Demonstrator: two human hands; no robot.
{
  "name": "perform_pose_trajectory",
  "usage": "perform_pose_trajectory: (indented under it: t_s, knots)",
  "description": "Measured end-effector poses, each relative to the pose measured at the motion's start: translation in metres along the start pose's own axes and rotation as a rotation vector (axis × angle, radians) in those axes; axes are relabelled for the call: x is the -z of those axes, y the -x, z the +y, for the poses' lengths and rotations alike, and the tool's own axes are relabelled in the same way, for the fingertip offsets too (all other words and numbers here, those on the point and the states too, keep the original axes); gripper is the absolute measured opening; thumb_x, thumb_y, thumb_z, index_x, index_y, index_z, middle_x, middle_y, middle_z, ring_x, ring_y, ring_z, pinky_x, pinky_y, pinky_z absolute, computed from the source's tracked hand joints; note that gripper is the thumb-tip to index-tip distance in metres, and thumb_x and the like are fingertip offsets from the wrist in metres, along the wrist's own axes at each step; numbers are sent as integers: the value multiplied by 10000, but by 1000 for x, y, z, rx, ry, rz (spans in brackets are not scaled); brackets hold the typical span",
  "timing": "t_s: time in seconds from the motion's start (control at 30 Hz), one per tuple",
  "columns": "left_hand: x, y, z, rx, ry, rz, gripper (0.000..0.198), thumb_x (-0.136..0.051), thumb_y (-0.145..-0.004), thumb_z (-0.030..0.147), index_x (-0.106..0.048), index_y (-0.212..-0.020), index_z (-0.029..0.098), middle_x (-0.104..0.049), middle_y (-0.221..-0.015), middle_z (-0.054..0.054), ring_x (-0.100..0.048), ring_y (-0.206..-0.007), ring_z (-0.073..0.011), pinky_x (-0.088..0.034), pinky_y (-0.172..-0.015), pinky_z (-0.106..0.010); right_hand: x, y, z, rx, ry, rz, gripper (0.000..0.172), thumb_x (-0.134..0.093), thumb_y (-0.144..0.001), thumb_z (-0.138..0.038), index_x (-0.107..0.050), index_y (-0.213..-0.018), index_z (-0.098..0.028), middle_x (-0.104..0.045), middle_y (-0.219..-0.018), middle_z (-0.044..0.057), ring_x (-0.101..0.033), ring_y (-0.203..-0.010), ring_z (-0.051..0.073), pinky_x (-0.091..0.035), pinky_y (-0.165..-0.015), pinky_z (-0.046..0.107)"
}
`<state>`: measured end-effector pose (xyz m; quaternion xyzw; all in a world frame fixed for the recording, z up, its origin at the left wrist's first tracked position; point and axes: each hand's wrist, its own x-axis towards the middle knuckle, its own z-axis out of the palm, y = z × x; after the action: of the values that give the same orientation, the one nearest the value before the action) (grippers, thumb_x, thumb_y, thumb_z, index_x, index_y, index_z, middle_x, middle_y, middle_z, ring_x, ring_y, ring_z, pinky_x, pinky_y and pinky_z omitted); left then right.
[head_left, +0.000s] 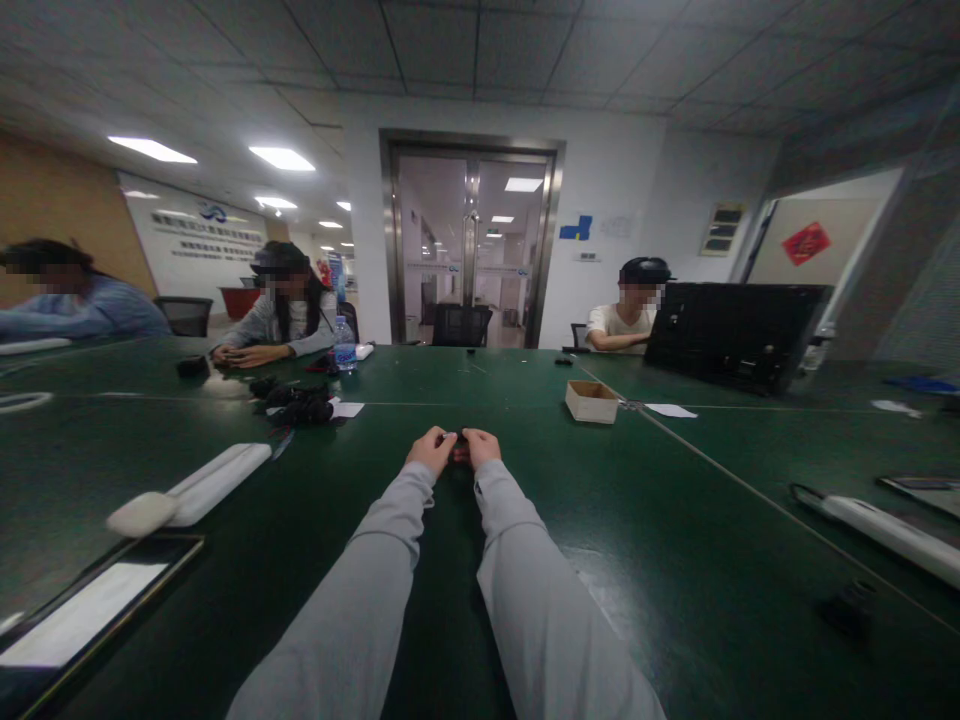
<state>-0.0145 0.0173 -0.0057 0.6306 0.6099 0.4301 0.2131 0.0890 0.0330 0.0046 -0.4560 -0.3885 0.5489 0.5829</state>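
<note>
Both of my arms, in light grey sleeves, stretch forward over the dark green table [390,430]. My left hand [430,452] is closed in a pinch, and a tiny pale bit shows at its fingertips. Right beside it, my right hand [481,447] is also pinched, with something small and dark at its fingertips. The fingertips nearly meet, and what they hold is too small to name. Beyond my right hand stands a small open cardboard box [591,403].
Black cables and parts [296,403] lie left, near a water bottle [345,345]. A white long device [221,482] and a tablet-like screen [97,610] lie nearer. At right are a black monitor [735,335] and a white bar [892,535]. Several people sit around the table.
</note>
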Motion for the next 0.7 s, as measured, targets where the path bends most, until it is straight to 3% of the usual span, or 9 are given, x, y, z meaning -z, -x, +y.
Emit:
perform_pose_trajectory:
  t_s: [0.07,0.23,0.4,0.7]
  knots:
    - [-1,-1,-2,-6,-4,2,258,-424,-712,441,-517,-706,200,-567,-602,29,-504,-468,-78,-357,-479,-182,0,-1,1,-12,-4,5,62,-491,-680,-127,-525,-629,-117,-481,-374,-48,-469,-301,78,-434,-328,178]
    - [0,-2,-3,19,-24,-30,397,-326,-741,498,-513,-591,183,-534,-515,13,-500,-454,-90,-357,-471,-192,1,-5,5,4,-2,-2,56,-504,-674,-143,-544,-657,-107,-507,-401,-32,-463,-294,84,-425,-308,191]
    - [-3,-4,-6,22,45,2,184,-441,-703,370,-522,-718,205,-558,-578,42,-511,-459,-75,-361,-464,-174,1,-5,4,4,-16,2,59,-492,-683,-131,-531,-643,-112,-504,-396,-34,-462,-293,75,-428,-318,178]
    - [2,-6,-5,80,15,-15,475,-332,-717,541,-562,-540,165,-551,-481,-12,-511,-451,-96,-390,-474,-193,2,-4,3,20,-1,-10,91,-488,-695,-137,-512,-609,-124,-506,-410,-32,-472,-307,80,-426,-315,182]
